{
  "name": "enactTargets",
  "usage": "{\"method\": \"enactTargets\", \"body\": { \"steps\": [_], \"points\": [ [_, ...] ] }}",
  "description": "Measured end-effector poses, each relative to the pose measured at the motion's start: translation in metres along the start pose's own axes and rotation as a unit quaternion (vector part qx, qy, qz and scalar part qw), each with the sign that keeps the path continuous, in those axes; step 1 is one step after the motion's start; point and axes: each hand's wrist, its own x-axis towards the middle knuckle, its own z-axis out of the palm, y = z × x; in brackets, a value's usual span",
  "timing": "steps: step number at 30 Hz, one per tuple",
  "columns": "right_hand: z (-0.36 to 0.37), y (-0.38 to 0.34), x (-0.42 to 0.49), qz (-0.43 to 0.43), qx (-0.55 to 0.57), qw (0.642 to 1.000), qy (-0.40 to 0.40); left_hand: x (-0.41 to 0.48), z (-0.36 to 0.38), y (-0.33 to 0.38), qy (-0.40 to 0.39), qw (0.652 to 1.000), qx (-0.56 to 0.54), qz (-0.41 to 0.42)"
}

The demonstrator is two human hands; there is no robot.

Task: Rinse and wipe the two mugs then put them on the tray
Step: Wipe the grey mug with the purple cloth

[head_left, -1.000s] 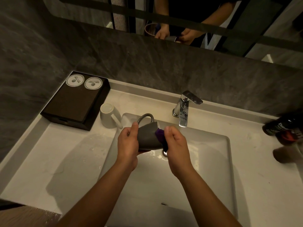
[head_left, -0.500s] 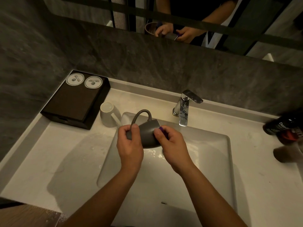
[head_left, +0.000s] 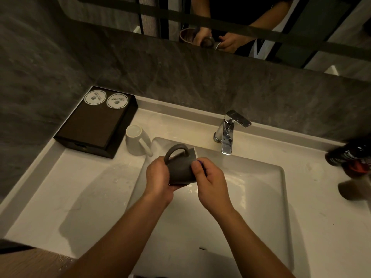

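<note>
Far left, the dark tray (head_left: 90, 127) sits against the wall with two round discs (head_left: 95, 97) at its back end and no mug on it. Just beside its right edge a white mug (head_left: 136, 140) stands on the counter (head_left: 76, 189), mouth down as far as I can tell, handle toward the basin (head_left: 261, 197).

Over the basin, the left hand (head_left: 158, 177) is wrapped round the body of the grey mug (head_left: 180, 167), which lies on its side with the handle up. The right hand (head_left: 210, 181) pinches a purple cloth (head_left: 202, 164) against the mug's mouth end. The tap (head_left: 227, 133) behind shows no stream that I can make out.

So I'd call it partway: the grey mug looks to be in its wiping, and both mugs are yet to go on the tray. (Whether the white one has had its rinse, I can't say.)

The cloth is nearly all tucked behind the fingers, only a sliver showing. At the right a dark bottle (head_left: 349, 155) is cut off by the edge, its label half readable, and the light is dim throughout.
</note>
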Motion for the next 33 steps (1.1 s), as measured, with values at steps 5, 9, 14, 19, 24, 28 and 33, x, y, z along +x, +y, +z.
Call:
{"method": "enactTargets", "body": {
  "steps": [5, 9, 14, 19, 24, 28, 33],
  "points": [
    [-0.007, -0.011, 0.005, 0.041, 0.075, 0.996, -0.021, 0.001, -0.008, -0.021, 0.032, 0.958, 0.085, 0.27],
    [-0.018, -0.022, 0.013, 0.111, 0.224, 0.966, -0.056, 0.011, -0.019, -0.024, -0.077, 0.812, 0.169, 0.553],
    [-0.019, -0.025, 0.012, 0.078, 0.213, 0.973, -0.038, -0.003, -0.008, 0.0, -0.105, 0.926, 0.126, 0.34],
    [-0.01, -0.013, 0.006, -0.002, 0.076, 0.997, -0.034, 0.001, 0.005, 0.019, -0.066, 0.992, 0.086, 0.062],
    [-0.01, -0.022, 0.013, 0.04, 0.119, 0.992, -0.032, 0.0, -0.001, -0.009, 0.017, 0.926, 0.158, 0.344],
    [-0.023, -0.031, 0.023, 0.125, 0.254, 0.957, -0.061, 0.013, -0.016, -0.022, -0.049, 0.78, 0.222, 0.583],
    [-0.014, -0.024, 0.015, -0.019, 0.028, 0.999, -0.022, 0.009, 0.004, 0.01, -0.098, 0.992, -0.029, 0.073]
  ]
}}
